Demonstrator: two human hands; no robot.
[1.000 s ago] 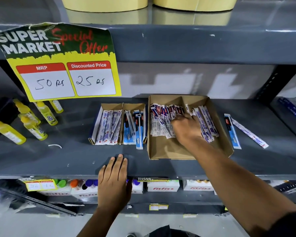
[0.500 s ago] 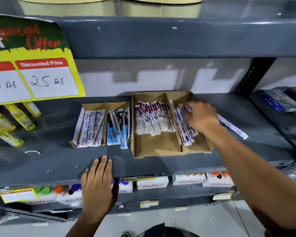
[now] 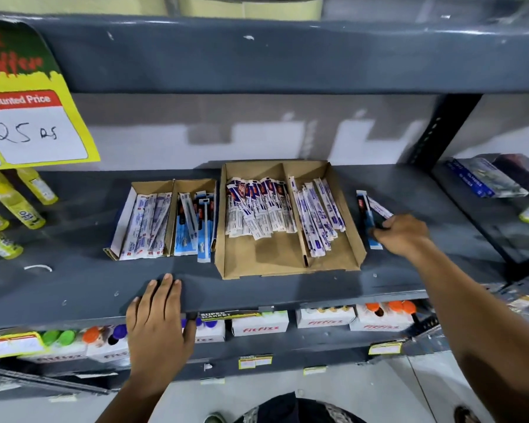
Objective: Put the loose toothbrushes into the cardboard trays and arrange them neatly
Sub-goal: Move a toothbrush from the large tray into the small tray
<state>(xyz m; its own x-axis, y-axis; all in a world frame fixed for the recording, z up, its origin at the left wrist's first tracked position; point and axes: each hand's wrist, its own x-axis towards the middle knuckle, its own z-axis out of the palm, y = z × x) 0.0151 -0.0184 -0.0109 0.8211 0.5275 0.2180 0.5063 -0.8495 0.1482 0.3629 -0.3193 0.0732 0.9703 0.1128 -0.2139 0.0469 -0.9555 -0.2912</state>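
Your right hand has its fingertips down on the two loose toothbrushes lying on the shelf just right of the large cardboard tray; whether the fingers have actually closed on a packet you cannot tell, since the hand covers their near ends. Gather both packets together by those ends, lift them flat, and carry them over the tray's right wall. Lay them parallel with the white-and-blue packets in the right compartment, ends lined up. Your left hand lies flat and open on the shelf's front edge; leave it there for balance.
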